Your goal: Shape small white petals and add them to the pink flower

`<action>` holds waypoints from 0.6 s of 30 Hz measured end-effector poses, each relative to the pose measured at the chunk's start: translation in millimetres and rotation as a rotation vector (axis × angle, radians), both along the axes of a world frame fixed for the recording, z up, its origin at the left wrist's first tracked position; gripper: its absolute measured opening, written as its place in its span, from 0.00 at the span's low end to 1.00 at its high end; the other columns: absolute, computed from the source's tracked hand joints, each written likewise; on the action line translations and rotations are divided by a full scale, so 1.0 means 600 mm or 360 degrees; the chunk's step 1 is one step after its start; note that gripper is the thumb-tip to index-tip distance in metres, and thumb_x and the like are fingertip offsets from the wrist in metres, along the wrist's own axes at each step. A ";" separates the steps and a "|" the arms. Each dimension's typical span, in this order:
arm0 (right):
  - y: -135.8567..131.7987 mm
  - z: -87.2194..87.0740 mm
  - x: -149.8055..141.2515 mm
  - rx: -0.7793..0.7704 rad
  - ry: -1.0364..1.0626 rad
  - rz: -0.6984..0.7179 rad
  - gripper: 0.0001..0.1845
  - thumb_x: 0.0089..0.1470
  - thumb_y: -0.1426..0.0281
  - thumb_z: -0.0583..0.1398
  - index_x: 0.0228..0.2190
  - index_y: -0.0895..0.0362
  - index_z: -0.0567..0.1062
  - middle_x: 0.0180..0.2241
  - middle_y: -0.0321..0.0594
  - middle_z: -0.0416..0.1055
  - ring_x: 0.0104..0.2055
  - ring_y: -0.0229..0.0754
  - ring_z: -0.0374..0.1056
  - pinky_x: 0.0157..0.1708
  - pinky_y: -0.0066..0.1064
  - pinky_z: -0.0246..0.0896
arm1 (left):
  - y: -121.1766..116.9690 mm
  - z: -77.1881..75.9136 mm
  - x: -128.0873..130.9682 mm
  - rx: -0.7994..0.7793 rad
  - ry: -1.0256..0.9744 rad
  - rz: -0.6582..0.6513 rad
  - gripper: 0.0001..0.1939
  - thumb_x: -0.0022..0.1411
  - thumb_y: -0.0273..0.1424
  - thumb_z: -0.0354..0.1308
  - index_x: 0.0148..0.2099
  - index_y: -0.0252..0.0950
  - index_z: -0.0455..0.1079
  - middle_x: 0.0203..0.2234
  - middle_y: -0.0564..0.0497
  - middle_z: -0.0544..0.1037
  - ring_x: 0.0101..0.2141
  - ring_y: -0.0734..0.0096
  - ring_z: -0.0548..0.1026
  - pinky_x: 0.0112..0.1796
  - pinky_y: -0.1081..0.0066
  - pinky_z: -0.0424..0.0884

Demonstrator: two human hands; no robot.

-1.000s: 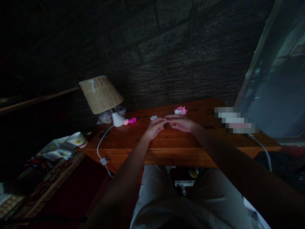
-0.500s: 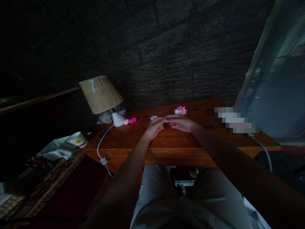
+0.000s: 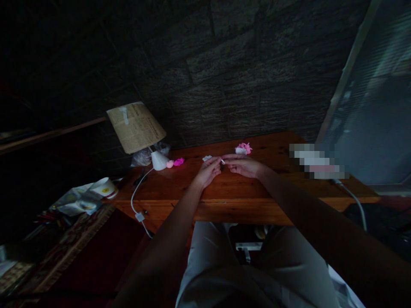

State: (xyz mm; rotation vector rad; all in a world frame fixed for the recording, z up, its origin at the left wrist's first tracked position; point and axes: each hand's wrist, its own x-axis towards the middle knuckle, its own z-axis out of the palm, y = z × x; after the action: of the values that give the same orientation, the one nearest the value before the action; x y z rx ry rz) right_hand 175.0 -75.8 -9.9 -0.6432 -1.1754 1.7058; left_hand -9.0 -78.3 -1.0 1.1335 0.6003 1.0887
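Nearest us, light-coloured trousers below the front edge of a reddish-brown wooden table; both bare forearms reach forward over that edge. Beneath, between the knees, a pale metal bracket, partly in shadow.

Over the table, our left hand and right hand meet at the fingertips. Small white piece there, between the two hands. Left fingers are pinched on it; right fingers, extended and slightly curled, come up to its other side. Whether the right also grips it, we cannot tell.

Just beyond the left fingers, a flat white shape lies on the wood. Past the right hand, a white lump sits against a pink frilly piece.

To the left we note a pale pink lump by the foot of a white lamp base, with a magenta piece beside it. Newsprint-like lampshade above, tilted in our view; crumpled clear plastic behind. White cord drops over the table edge, an inline switch on it. Farther left, a paper cup lies tipped.

Right end: a pixelated object, details unreadable, white cable trailing. Farthest, a dark block-patterned wall.
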 end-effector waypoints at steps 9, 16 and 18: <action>0.006 -0.006 0.001 0.0006 0.0021 -0.0002 0.16 0.43 0.75 0.74 0.36 0.52 0.84 0.31 0.34 0.81 0.31 0.30 0.70 0.31 0.22 0.66 | -0.004 0.003 -0.001 0.0004 0.0001 0.0015 0.20 0.44 0.35 0.78 0.32 0.32 0.73 0.17 0.62 0.62 0.19 0.86 0.54 0.21 0.81 0.50; 0.009 -0.010 0.003 0.0014 0.0013 0.0008 0.15 0.44 0.75 0.74 0.37 0.51 0.84 0.32 0.35 0.81 0.31 0.32 0.71 0.32 0.24 0.67 | -0.005 0.002 0.000 -0.0023 0.0035 0.0055 0.18 0.44 0.32 0.78 0.34 0.33 0.73 0.20 0.60 0.68 0.19 0.87 0.55 0.22 0.79 0.51; 0.008 -0.009 0.003 0.0015 0.0008 0.0012 0.15 0.45 0.75 0.74 0.37 0.51 0.84 0.33 0.36 0.81 0.31 0.32 0.71 0.32 0.24 0.67 | -0.005 0.002 -0.001 -0.0025 0.0046 0.0058 0.18 0.44 0.32 0.78 0.34 0.33 0.73 0.20 0.60 0.68 0.19 0.87 0.55 0.22 0.80 0.52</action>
State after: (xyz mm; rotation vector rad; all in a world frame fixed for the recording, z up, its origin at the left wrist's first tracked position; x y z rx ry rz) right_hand 176.9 -70.7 -15.3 -0.6291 -1.1826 1.7063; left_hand -9.5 -81.3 0.0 1.1305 0.6533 1.0983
